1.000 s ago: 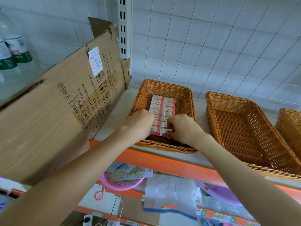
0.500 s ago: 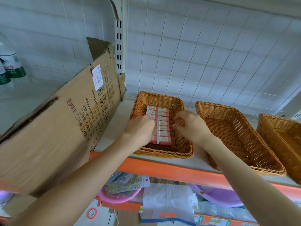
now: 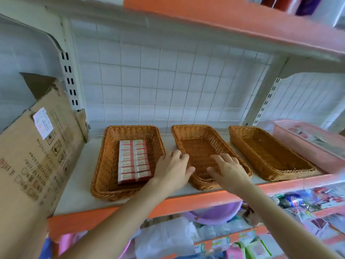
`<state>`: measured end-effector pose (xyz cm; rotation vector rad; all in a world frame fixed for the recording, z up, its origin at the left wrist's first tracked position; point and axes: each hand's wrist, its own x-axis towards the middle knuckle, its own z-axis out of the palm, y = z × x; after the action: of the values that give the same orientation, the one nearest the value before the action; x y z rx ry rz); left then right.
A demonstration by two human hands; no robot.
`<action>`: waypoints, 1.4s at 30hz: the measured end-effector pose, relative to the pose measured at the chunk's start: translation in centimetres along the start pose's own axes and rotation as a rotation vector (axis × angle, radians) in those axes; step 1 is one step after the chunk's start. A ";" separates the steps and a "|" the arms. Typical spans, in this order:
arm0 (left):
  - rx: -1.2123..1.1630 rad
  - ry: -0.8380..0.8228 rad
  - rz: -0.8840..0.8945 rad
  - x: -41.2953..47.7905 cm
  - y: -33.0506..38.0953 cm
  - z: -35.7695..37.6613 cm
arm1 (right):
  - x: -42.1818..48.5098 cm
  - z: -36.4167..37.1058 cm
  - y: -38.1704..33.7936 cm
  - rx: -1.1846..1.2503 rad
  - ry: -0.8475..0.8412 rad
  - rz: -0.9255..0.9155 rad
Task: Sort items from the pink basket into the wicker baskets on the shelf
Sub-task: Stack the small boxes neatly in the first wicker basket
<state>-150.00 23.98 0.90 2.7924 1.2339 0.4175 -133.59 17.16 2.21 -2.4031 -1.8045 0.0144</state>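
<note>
Both hands slack, fingers spread, gripping nothing. Left hand [image 3: 172, 171] hovers between left wicker basket [image 3: 104, 165], which holds small boxes [image 3: 133, 161] in two rows, and middle wicker basket [image 3: 197, 146]; right hand [image 3: 228, 170] is over the middle one. Pink basket [image 3: 308, 146] sits far right, past right wicker basket [image 3: 261, 152]. Cardboard box [image 3: 37, 156] crowds left.

White tiled wall [image 3: 168, 81] behind orange-edged shelf [image 3: 197, 200], cardboard box [image 3: 37, 156] at left
</note>
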 end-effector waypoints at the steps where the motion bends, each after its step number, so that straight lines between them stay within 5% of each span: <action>1: 0.003 0.008 0.018 0.3 1.1 0.3 | -0.5 -0.1 1.2 -0.005 0.005 0.013; 23: 0.074 -0.033 0.226 7.8 35.8 7.6 | -13.7 -4.0 35.9 -0.039 0.065 0.198; 42: -0.034 0.014 0.427 26.5 45.5 10.6 | -3.0 -7.4 51.0 0.037 0.258 0.279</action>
<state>-97.50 13.14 4.00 3.0168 0.6141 0.4724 -85.08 -0.40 3.51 -2.4760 -1.3412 -0.2206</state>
